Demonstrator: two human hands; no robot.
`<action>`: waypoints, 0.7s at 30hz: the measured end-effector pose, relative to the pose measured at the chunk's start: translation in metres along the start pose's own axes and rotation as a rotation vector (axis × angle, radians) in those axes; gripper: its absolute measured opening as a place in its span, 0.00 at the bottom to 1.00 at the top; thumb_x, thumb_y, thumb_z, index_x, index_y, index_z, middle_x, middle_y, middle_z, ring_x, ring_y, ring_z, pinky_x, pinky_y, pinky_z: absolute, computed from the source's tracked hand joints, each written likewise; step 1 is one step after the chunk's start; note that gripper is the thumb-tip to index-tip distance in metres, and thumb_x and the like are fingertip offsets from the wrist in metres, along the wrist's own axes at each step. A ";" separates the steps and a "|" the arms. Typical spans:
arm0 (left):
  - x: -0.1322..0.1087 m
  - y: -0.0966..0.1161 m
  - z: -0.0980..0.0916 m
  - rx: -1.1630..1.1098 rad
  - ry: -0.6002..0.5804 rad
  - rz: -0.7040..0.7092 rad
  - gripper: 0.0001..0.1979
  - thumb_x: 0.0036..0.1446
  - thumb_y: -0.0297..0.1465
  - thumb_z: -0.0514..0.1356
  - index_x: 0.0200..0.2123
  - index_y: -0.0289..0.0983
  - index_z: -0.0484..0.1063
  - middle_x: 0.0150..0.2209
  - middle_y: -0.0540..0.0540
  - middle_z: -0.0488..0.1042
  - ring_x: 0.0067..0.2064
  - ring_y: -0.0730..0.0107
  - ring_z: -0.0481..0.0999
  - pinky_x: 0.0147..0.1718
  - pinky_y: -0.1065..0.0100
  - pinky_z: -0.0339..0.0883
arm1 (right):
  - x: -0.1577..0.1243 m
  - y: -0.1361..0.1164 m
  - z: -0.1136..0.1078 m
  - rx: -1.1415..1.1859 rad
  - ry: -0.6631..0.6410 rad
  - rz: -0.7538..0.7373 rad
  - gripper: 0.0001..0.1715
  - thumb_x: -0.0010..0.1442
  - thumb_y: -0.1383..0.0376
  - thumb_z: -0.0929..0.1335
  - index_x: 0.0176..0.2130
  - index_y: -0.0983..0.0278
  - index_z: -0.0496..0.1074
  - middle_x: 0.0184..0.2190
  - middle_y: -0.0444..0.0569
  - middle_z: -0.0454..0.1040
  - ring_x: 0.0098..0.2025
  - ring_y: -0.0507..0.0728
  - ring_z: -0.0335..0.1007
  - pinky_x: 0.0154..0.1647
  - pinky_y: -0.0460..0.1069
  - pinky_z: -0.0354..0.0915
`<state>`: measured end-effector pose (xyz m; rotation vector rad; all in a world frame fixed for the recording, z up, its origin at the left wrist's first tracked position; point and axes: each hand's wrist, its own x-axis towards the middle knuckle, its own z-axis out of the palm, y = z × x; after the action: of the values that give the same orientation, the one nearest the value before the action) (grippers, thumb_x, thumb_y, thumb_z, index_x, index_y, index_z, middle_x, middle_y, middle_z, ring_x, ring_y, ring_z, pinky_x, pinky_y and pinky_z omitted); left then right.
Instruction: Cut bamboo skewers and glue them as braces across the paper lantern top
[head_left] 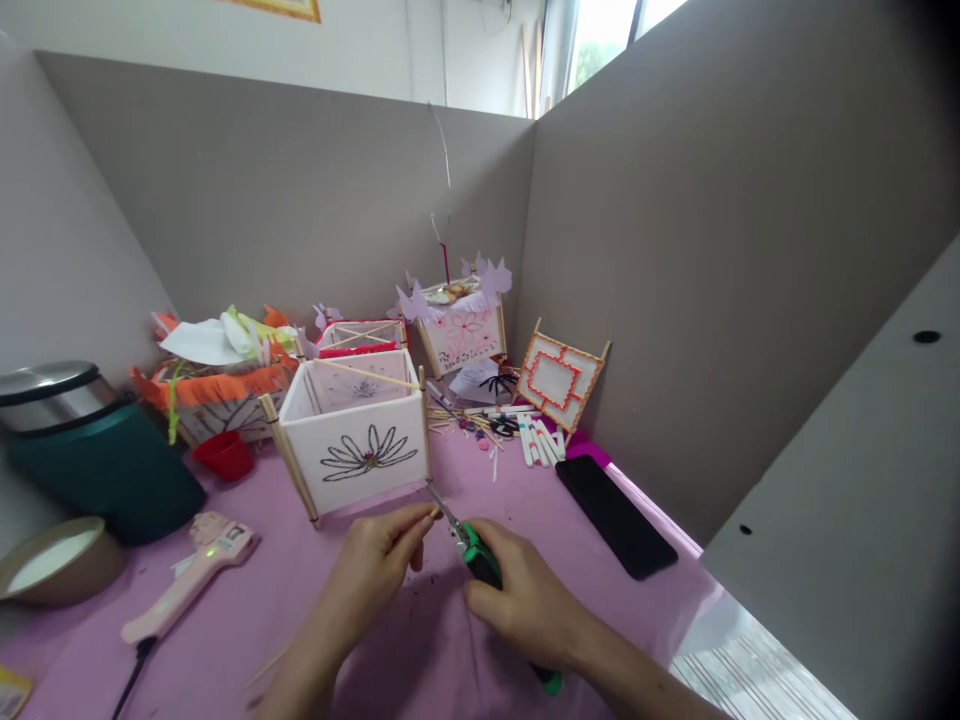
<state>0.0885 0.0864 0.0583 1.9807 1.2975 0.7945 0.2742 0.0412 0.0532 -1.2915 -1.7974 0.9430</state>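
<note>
My right hand (517, 585) is closed around green-and-black-handled pliers (478, 555), their thin metal jaws pointing up and left. My left hand (379, 555) pinches a small tan piece (435, 513), perhaps the end of a wooden stick, beside the metal jaws. Whether the jaws touch it I cannot tell. Just beyond both hands stands a white box lantern (369, 465) with wooden corner sticks and a black flower drawn on its front. A thin wooden stick (266, 665) lies by my left forearm.
At left are a pink glue gun (196, 590), a red cup (225, 456), a tape roll (64, 565) and a teal tumbler (97, 465). A black phone (616, 518) and markers (538, 442) lie right. Decorated lanterns (461, 335) stand behind, against grey partitions (337, 200).
</note>
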 end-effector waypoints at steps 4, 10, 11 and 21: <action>0.001 -0.005 0.000 0.033 0.013 -0.002 0.20 0.61 0.42 0.50 0.35 0.36 0.77 0.19 0.53 0.66 0.24 0.72 0.65 0.26 0.73 0.57 | 0.005 0.006 0.003 -0.020 0.000 -0.002 0.17 0.44 0.71 0.65 0.38 0.63 0.69 0.32 0.44 0.70 0.32 0.54 0.61 0.34 0.47 0.57; 0.003 -0.008 0.002 0.092 0.117 0.042 0.17 0.60 0.40 0.54 0.40 0.38 0.78 0.25 0.51 0.76 0.27 0.71 0.72 0.29 0.73 0.62 | 0.008 0.007 0.007 -0.047 0.034 0.019 0.15 0.42 0.71 0.65 0.35 0.64 0.68 0.29 0.42 0.68 0.30 0.52 0.58 0.32 0.46 0.55; 0.003 -0.008 0.003 0.082 0.152 0.051 0.16 0.59 0.39 0.55 0.40 0.37 0.78 0.29 0.49 0.78 0.28 0.71 0.73 0.30 0.72 0.63 | 0.008 0.006 0.007 -0.051 0.038 0.026 0.15 0.43 0.71 0.65 0.35 0.64 0.68 0.29 0.43 0.68 0.30 0.52 0.59 0.32 0.46 0.55; -0.001 0.007 0.004 0.100 0.178 0.077 0.15 0.59 0.37 0.54 0.36 0.38 0.80 0.21 0.52 0.74 0.24 0.72 0.71 0.26 0.74 0.61 | 0.002 0.002 0.004 0.055 0.022 0.025 0.17 0.46 0.72 0.63 0.39 0.64 0.69 0.33 0.43 0.70 0.34 0.53 0.62 0.35 0.46 0.57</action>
<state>0.0954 0.0830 0.0606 2.0875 1.3932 0.9792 0.2710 0.0430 0.0499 -1.2883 -1.7300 0.9816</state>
